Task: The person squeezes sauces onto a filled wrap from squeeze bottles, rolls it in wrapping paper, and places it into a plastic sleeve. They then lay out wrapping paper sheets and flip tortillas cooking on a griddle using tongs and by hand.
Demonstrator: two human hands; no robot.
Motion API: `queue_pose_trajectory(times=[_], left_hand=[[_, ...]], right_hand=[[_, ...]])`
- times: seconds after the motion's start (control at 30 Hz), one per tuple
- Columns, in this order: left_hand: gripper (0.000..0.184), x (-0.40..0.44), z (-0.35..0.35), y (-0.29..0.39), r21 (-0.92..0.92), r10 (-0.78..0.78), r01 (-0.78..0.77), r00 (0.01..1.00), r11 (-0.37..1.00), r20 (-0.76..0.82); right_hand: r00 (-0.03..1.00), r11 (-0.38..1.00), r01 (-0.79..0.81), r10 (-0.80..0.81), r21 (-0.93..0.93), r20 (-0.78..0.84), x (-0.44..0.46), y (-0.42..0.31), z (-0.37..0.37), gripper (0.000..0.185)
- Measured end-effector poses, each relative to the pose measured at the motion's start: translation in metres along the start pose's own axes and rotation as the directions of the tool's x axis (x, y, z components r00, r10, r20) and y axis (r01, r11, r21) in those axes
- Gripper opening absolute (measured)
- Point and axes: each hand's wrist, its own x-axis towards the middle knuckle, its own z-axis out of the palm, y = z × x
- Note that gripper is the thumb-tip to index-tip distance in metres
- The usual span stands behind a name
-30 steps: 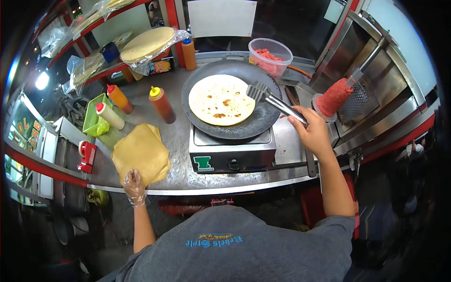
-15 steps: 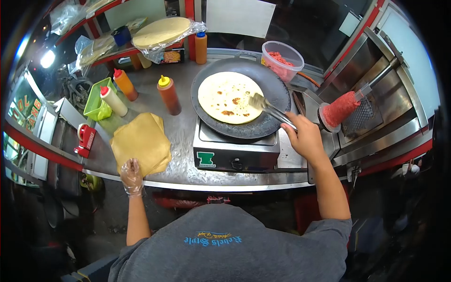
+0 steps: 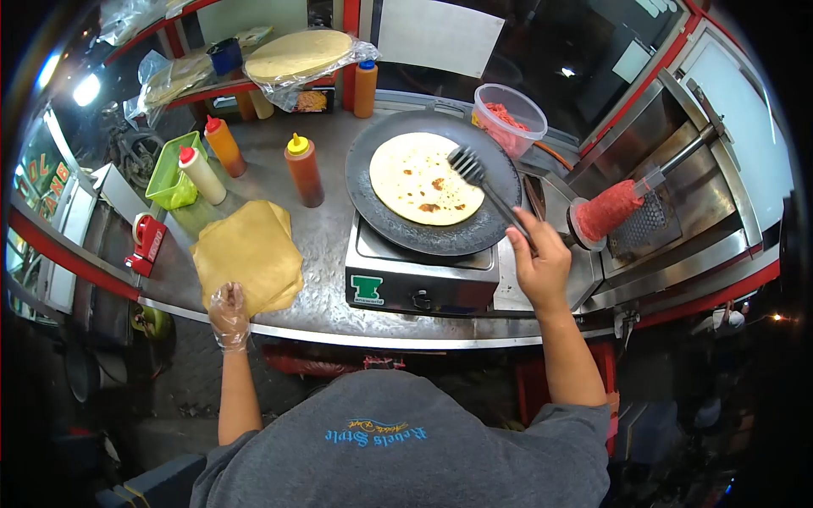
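A round flatbread with brown spots (image 3: 415,182) lies on the black griddle pan (image 3: 364,203), which sits on a steel stove (image 3: 389,275). My right hand (image 3: 539,258), bare, is closed round the handle of the metal tongs (image 3: 476,171); their head is over the flatbread's upper right part. In a clear plastic glove, my left hand (image 3: 229,311) rests at the near edge of the stacked brown paper sheets (image 3: 248,254). Its fingers are pressed together, and whether they pinch anything is too small to tell.
Sauce bottles (image 3: 304,169) and a green basket (image 3: 174,173) stand left of the pan. Behind it are a tub of red shreds (image 3: 506,125) and, at the right, a red meat cone (image 3: 608,210) on a spit. Wrapped flatbreads (image 3: 296,57) lie on the upper left shelf.
The flatbread has shifted right on the pan since half a second ago. The tongs have turned steeper, with my right hand lower and slightly left. My left hand stays by the paper.
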Motion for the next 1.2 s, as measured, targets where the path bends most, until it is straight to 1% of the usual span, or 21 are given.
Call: queue_pose_trajectory(times=[0.03,0.1,0.13,0.23,0.27,0.37,0.4,0.47,0.5,0.53,0.63,0.67,0.77,0.8,0.9,0.93,1.03,1.07,1.1,1.17,1.2], left_hand=[[0.028,-0.004,0.0,-0.004,0.036,0.016,-0.017,1.0,0.999,0.013],[0.03,-0.006,-0.004,0.003,0.047,0.005,-0.007,0.999,0.999,0.045],[0.031,-0.001,-0.006,0.006,0.052,0.009,-0.012,0.998,0.999,0.056],[0.032,-0.002,0.002,-0.01,0.147,0.056,-0.06,0.998,0.987,0.032],[0.031,-0.001,0.0,-0.003,0.12,0.053,-0.055,0.998,0.991,0.021],[0.031,-0.001,-0.007,0.014,0.055,-0.024,0.022,0.999,0.998,0.043],[0.029,-0.002,-0.007,0.013,0.063,0.015,-0.017,0.999,0.998,0.036],[0.024,0.001,-0.006,0.008,0.083,0.105,-0.106,0.994,0.991,0.013],[0.025,0.005,-0.004,0.006,0.066,0.11,-0.109,0.994,0.992,-0.003],[0.026,0.004,-0.003,0.004,0.049,0.108,-0.107,0.994,0.993,-0.012],[0.027,-0.004,-0.004,0.008,0.018,0.065,-0.065,0.998,0.998,-0.005],[0.027,-0.001,-0.004,0.008,0.014,0.057,-0.057,0.998,0.998,-0.004],[0.027,0.001,-0.003,0.0,0.1,0.087,-0.088,0.996,0.991,0.013],[0.026,0.001,-0.003,-0.001,0.115,0.127,-0.127,0.992,0.985,0.009],[0.027,-0.002,-0.005,0.013,-0.003,0.037,-0.037,0.999,0.999,-0.015],[0.026,-0.001,-0.008,0.013,0.004,0.077,-0.077,0.997,0.997,-0.005],[0.025,0.0,-0.007,0.007,0.061,0.064,-0.066,0.997,0.996,0.036],[0.026,0.0,-0.007,0.009,0.03,0.083,-0.084,0.996,0.996,0.016],[0.025,-0.002,-0.007,0.01,0.023,0.061,-0.062,0.998,0.998,0.02],[0.023,0.0,-0.008,0.014,0.011,0.03,-0.03,0.999,0.999,0.022],[0.023,-0.001,-0.006,0.009,0.039,0.057,-0.057,0.998,0.998,0.018]], right_hand=[[0.996,0.999,0.025,-0.023,-0.026,0.088,-0.002,0.0,0.001,0.032],[0.965,0.994,0.08,-0.06,-0.07,0.255,-0.007,0.003,0.005,0.031],[0.95,0.974,0.187,-0.146,-0.127,0.275,-0.011,0.006,0.01,0.032],[0.995,0.997,0.073,-0.071,-0.014,0.076,-0.01,0.01,0.01,0.034],[1.0,1.0,-0.015,0.015,0.014,0.004,-0.004,0.004,0.006,0.035],[0.993,1.0,-0.02,0.022,-0.018,0.116,-0.002,0.007,0.012,0.034],[0.954,0.964,0.18,-0.122,-0.197,0.273,-0.004,0.014,0.013,0.034],[0.989,0.997,0.047,-0.037,-0.065,0.142,-0.005,0.009,0.019,0.032],[0.996,1.0,-0.011,0.01,0.009,0.083,-0.002,0.004,0.023,0.032],[0.999,1.0,-0.027,0.027,-0.003,-0.017,0.003,0.0,0.022,0.031],[0.985,0.976,0.105,-0.075,-0.193,0.155,0.005,0.016,0.027,0.031],[0.98,0.973,0.143,-0.114,-0.179,0.165,0.003,0.018,0.035,0.032],[0.996,0.995,-0.09,0.09,-0.038,0.001,0.001,0.014,0.037,0.032],[0.994,0.994,-0.106,0.105,-0.026,-0.041,0.006,0.008,0.034,0.031],[0.98,0.974,0.086,-0.044,-0.212,0.193,0.001,0.018,0.036,0.031],[0.978,0.983,0.037,0.001,-0.18,0.207,0.0,0.019,0.036,0.031],[0.993,0.99,-0.114,0.115,-0.081,0.007,0.005,0.014,0.029,0.031],[0.993,0.997,-0.083,0.082,-0.007,-0.087,0.008,0.013,0.029,0.031],[0.999,0.994,-0.043,0.045,-0.103,0.017,0.005,0.014,0.028,0.03],[0.976,0.959,0.062,-0.001,-0.275,0.218,-0.002,0.02,0.03,0.03],[0.983,0.983,0.025,0.009,-0.18,0.186,-0.005,0.022,0.035,0.031]])
